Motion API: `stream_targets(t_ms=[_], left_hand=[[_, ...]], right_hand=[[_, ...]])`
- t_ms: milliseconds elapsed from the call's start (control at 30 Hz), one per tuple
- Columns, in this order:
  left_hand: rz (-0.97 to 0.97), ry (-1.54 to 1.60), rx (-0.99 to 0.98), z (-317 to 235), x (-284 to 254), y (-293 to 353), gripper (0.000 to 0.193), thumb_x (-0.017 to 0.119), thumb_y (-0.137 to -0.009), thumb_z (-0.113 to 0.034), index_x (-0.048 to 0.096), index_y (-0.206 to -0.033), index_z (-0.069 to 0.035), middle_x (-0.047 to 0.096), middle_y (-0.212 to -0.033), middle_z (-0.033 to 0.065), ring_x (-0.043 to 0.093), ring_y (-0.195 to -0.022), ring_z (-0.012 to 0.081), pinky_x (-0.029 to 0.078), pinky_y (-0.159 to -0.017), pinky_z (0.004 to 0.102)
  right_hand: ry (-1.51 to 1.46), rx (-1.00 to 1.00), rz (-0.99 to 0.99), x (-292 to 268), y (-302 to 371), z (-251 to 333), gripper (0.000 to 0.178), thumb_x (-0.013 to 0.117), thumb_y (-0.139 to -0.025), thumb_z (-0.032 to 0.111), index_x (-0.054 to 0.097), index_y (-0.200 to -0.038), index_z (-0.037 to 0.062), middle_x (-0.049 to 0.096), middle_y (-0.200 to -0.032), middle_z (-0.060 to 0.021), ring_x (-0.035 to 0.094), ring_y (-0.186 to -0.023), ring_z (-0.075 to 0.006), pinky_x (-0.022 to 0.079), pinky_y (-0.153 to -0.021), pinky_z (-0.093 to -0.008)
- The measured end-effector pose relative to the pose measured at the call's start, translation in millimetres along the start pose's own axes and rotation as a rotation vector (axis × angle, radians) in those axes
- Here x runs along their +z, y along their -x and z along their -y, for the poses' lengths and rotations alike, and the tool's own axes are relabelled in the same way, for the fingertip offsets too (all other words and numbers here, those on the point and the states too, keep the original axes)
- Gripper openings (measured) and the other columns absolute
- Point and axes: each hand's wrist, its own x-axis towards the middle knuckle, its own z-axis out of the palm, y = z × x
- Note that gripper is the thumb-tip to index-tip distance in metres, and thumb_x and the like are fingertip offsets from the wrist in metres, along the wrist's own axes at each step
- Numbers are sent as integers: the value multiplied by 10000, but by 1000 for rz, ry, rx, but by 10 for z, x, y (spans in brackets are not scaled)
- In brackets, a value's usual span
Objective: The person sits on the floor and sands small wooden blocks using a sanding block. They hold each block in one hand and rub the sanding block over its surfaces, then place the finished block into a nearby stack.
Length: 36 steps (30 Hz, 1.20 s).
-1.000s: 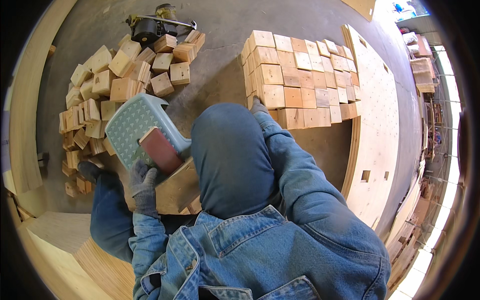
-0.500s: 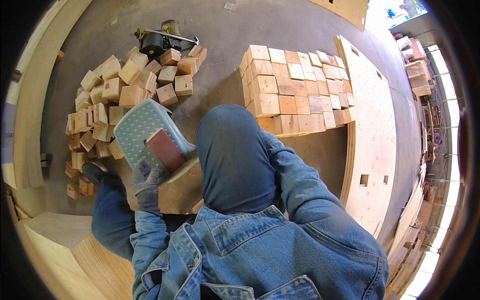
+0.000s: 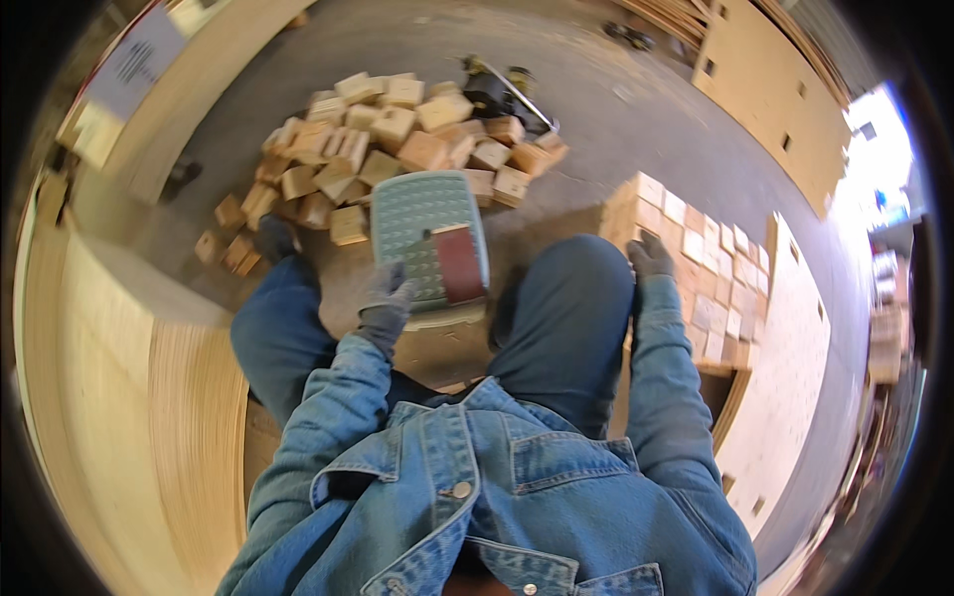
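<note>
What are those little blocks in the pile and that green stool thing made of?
The pale square blocks look like bare, unfinished wood: light tan with matte cut faces. The pale green stool looks like moulded plastic, going by its even colour and dotted top; the left hand rests against it.

Loose wooden blocks crowd the far left floor; stacked blocks wall the right; bare floor lies far between.

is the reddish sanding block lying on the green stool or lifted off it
Lying on it. The block rests flat on the stool top near its right edge; the gloved left hand touches the stool's near edge, not the block.
</note>
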Motion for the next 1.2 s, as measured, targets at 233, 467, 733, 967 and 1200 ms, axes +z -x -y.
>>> stream_targets(t_ms=[233,467,733,967,1200], left_hand=[[-48,-46,15,61,25,46,435,739,-956,-21,611,-1372,-20,692,-1224,83,670,-1107,191,557,-978,340],[-72,175,21,551,-39,-104,537,772,-939,-18,571,-1437,-8,658,-1378,138,634,-1268,263,514,-1095,392],[-27,80,-17,432,-252,-31,504,794,-919,-18,625,-1393,-45,689,-1281,84,663,-1146,208,548,-1013,350],[-9,-1,-42,465,-290,-67,499,799,-922,-46,624,-1389,-25,681,-1302,89,648,-1177,212,526,-1042,354],[0,-77,-53,329,-210,4,452,758,-959,-43,624,-1387,11,685,-1313,109,646,-1185,222,521,-1046,345]], right_hand=[[-56,-402,-10,402,407,1377,435,701,-944,29,643,-1374,-5,742,-1182,-131,705,-1040,-194,582,-927,-333],[-27,-695,274,1686,1235,1683,415,764,-898,231,699,-1280,83,740,-1103,-176,727,-1022,-303,584,-898,-402],[121,-500,493,1672,1442,1847,427,713,-945,292,680,-1328,106,744,-1100,-203,730,-1038,-386,592,-907,-449],[263,-420,646,1543,1470,2040,457,774,-914,205,669,-1344,92,729,-1243,-180,716,-1125,-392,578,-999,-441],[314,-490,633,1510,1459,1939,437,752,-913,267,667,-1315,117,732,-1204,-188,712,-1121,-413,581,-980,-479]])
